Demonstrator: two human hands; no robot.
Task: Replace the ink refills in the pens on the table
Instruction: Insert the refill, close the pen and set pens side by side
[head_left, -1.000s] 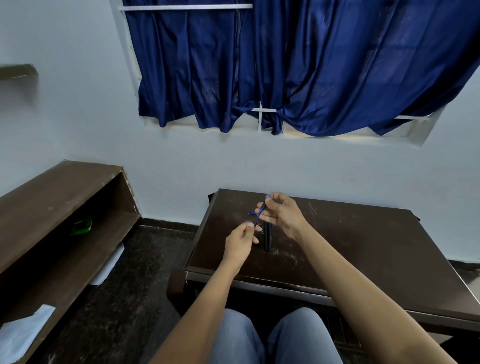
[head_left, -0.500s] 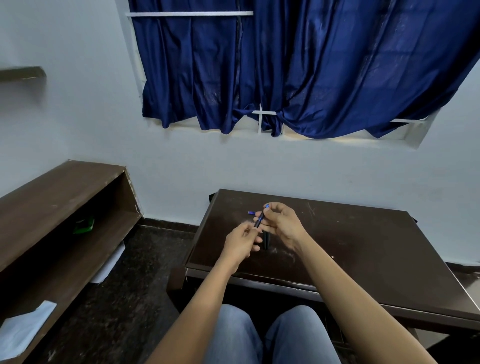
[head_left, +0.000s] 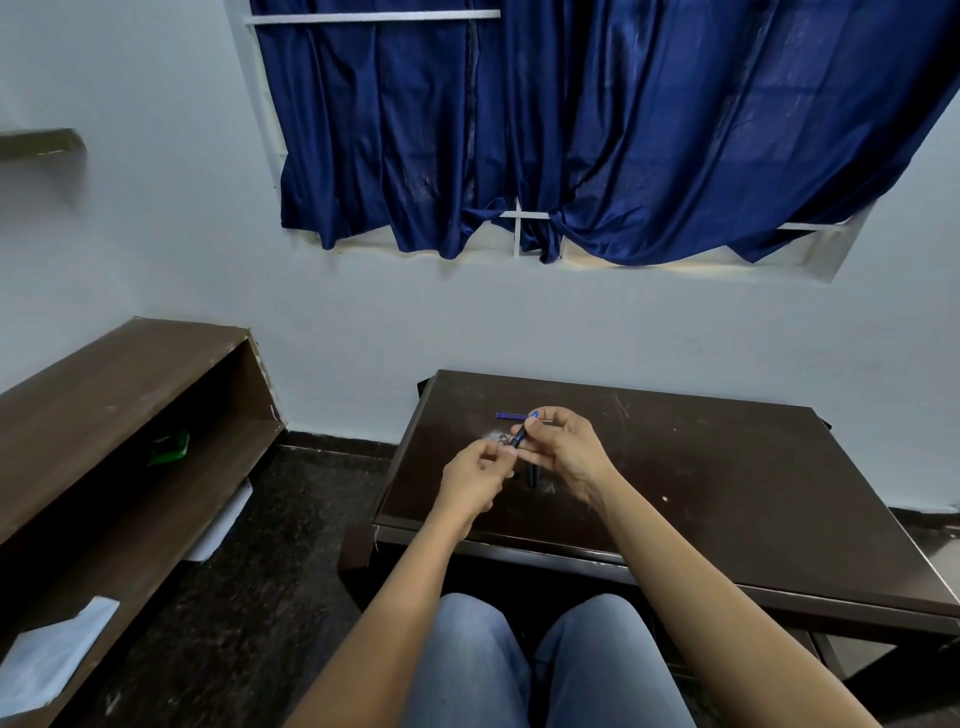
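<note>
Two hands meet over the near-left part of the dark brown table, a little below the centre of the frame. The right hand grips a short blue pen between its curled fingers and thumb. The pen is tilted, with its upper end towards the top right and its lower end towards the left hand. The left hand's fingers are curled, with thumb and forefinger tips drawn together right at the pen's lower end; whether they pinch it cannot be told. Just above the hands in the frame a thin blue refill lies flat on the table, running left to right. A dark pen lies on the table between the two hands, partly hidden by them. Blue curtains fill the top of the frame. A brown shelf runs along the left edge, with a green thing inside it.
</note>
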